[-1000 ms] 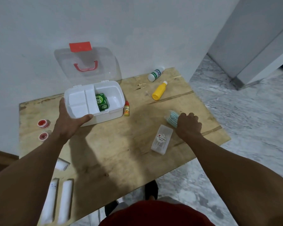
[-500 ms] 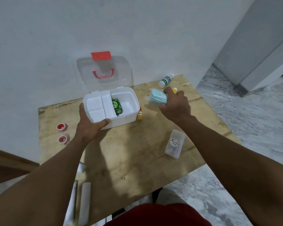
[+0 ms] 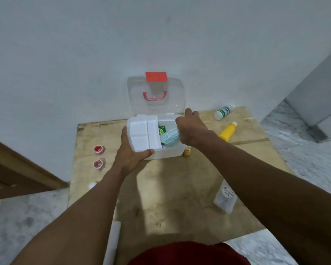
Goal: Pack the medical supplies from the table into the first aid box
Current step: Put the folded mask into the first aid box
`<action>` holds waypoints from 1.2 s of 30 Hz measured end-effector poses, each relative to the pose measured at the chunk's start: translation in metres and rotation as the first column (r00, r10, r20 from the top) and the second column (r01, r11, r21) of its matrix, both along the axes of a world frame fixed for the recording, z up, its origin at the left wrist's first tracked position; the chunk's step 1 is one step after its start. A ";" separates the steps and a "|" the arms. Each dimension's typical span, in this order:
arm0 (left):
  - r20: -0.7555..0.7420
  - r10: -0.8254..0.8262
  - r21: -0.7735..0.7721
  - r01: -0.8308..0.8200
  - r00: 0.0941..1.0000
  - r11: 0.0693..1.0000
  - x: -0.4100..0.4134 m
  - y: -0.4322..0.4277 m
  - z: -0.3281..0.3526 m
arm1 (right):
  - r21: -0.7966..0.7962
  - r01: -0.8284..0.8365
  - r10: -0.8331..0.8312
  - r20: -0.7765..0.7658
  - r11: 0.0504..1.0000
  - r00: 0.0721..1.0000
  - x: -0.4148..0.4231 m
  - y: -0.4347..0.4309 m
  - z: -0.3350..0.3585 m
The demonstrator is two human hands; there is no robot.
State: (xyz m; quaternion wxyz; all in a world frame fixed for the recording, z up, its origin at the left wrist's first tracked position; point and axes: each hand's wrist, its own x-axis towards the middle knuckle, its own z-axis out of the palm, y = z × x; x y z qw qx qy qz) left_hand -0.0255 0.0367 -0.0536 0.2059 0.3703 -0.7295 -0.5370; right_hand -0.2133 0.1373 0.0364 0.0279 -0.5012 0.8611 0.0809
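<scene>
The white first aid box stands open on the wooden table, its clear lid upright against the wall. My left hand grips the box's front left corner. My right hand holds a rolled teal face mask over the box's right compartment, above a green pack. A white tray insert fills the left side of the box.
A yellow bottle and a white bottle with a green label lie at the back right. A small orange vial stands by the box. Two red tape rolls sit left; a clear case lies right; white rolls lie near.
My right hand lifted the teal mask from the table's right side and carried it left, now over the box's right compartment. My left hand kept its grip on the box.
</scene>
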 end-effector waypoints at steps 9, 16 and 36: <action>-0.027 0.002 -0.023 -0.003 1.000 1.000 -0.004 -0.001 -0.004 | 0.056 0.101 -0.115 0.389 0.993 0.914 0.002 -0.022 -0.031; 0.005 0.020 -0.022 -0.019 1.000 1.000 -0.003 -0.002 -0.006 | 0.100 0.276 -0.280 0.594 0.956 0.754 0.000 -0.031 -0.050; 0.017 0.006 -0.062 -0.005 1.000 0.998 -0.003 -0.007 -0.008 | -0.153 0.370 -0.232 0.550 0.916 0.802 0.015 -0.016 -0.034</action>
